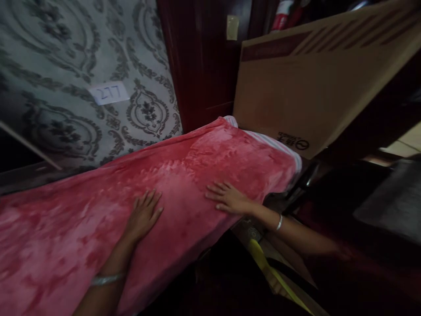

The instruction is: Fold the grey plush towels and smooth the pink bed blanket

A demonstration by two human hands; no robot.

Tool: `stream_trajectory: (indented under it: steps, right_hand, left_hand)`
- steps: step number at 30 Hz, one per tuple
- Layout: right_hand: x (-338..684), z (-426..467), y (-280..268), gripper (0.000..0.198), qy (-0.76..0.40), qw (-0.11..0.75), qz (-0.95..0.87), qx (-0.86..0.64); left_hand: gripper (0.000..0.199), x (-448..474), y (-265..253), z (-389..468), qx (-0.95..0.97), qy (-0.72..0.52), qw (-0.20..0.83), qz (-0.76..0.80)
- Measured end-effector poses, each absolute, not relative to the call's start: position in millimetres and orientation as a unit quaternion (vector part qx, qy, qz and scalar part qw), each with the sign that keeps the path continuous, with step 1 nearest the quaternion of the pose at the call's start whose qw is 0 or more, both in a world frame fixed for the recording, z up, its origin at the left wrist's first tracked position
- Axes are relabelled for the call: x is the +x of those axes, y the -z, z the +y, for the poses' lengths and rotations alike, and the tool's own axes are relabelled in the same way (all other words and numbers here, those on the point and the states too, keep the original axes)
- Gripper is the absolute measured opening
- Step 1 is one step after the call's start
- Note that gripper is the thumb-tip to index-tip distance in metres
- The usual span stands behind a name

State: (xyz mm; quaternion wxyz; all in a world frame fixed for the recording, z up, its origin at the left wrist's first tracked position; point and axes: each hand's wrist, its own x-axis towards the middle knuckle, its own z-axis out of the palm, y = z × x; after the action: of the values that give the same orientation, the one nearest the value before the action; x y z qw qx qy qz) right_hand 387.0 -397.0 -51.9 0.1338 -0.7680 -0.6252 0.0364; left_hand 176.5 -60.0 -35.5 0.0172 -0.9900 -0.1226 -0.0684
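Observation:
A plush pink-red blanket (184, 224) covers a long, narrow surface that runs from the lower left toward the back right. My left hand (142, 216) lies flat on it near the middle, fingers spread. Further right, my right hand (228, 198) rests palm down close to the near edge, its fingers also stretched out. Neither hand grips anything. Fabric between and beyond the hands shows brushed marks and small wrinkles. At the far right end a striped white-and-grey cloth (279, 145) shows along the blanket's border. What lies under the blanket is mostly hidden.
A large cardboard box (296, 92) stands behind the far right end. Patterned wallpaper (148, 109) with a paper label (109, 92) reading 277 borders the back, beside a dark red wooden panel (200, 66). Below the near edge is a yellow strap (263, 259), near a foot (276, 283).

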Motion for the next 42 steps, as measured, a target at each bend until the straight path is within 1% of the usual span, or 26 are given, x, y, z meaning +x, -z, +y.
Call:
stream_trajectory:
  steps: [2, 5, 7, 9, 11, 12, 14, 16, 21, 31, 34, 37, 42]
  right_hand:
    - [362.7, -415.6, 53.8, 0.066, -0.043, 0.163, -0.633, -0.756]
    - [345.0, -435.0, 54.1, 0.071, -0.050, 0.238, -0.635, -0.733]
    - [353.5, -442.0, 51.9, 0.061, -0.050, 0.308, -0.631, -0.710]
    - [379.4, -446.7, 48.1, 0.052, -0.019, 0.379, -0.585, -0.717]
    - [418.8, -451.8, 43.9, 0.050, 0.036, 0.420, -0.488, -0.765]
    - [441.3, -455.0, 41.8, 0.050, 0.065, 0.424, -0.427, -0.796]
    - [486.7, -462.9, 38.0, 0.047, 0.110, 0.414, -0.286, -0.857]
    - [527.0, -471.8, 34.5, 0.050, 0.138, 0.400, -0.189, -0.886]
    - [591.1, -487.3, 27.3, 0.058, 0.153, 0.357, -0.070, -0.919]
    - [655.6, -467.1, 20.7, 0.059, 0.076, 0.242, -0.015, -0.967]
    - [672.0, -461.9, 20.2, 0.052, 0.065, 0.219, -0.012, -0.974]
    - [689.1, -459.6, 17.6, 0.044, 0.059, 0.203, -0.003, -0.977]
    - [710.4, -456.3, 19.3, 0.037, 0.039, 0.206, -0.004, -0.978]
  left_hand:
    - [0.065, 175.7, 42.4, -52.7, -0.990, 0.088, 0.020, -0.112]
    - [0.066, 177.3, 46.1, -44.3, -0.988, 0.109, 0.024, -0.102]
    - [0.066, 178.7, 46.5, -42.1, -0.988, 0.114, 0.026, -0.102]
    - [0.066, 179.5, 47.1, -41.1, -0.987, 0.118, 0.028, -0.102]
    - [0.066, 179.5, 48.3, -40.0, -0.987, 0.123, 0.029, -0.101]
    - [0.066, 179.3, 49.2, -39.2, -0.986, 0.126, 0.029, -0.102]
    - [0.066, 178.9, 51.7, -36.9, -0.986, 0.132, 0.030, -0.101]
    - [0.066, 178.3, 54.9, -34.3, -0.985, 0.140, 0.031, -0.098]
    - [0.065, 176.1, 62.6, -29.4, -0.982, 0.161, 0.036, -0.091]
    - [0.060, 166.5, 74.5, -16.8, -0.978, 0.190, 0.053, -0.065]
    - [0.061, 163.8, 77.1, -14.9, -0.974, 0.215, 0.067, -0.037]
    - [0.066, 161.4, 72.5, -17.8, -0.972, 0.221, 0.082, -0.009]
    - [0.070, 160.9, 62.6, -25.6, -0.974, 0.212, 0.084, -0.011]
